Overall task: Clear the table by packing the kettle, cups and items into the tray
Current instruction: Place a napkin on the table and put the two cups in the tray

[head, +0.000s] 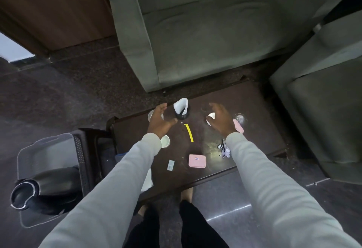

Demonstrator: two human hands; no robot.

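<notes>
Tray [47, 147], clear plastic, sits off the table's left edge on a dark stand; black kettle [45, 189] already lies in it. Table [254, 130] still loaded. Near edge: pink case [197, 161], small sachet [171, 164]. Mid-table: yellow strip [189, 132], white cup [165, 141], bundle of cords [224, 148]. Far edge: white holder on a dark base [181, 108], further cups partly hidden. Left hand [159, 121] and right hand [221, 121] hover spread, holding nothing. Judgement: barely begun; cups and small items remain.
</notes>
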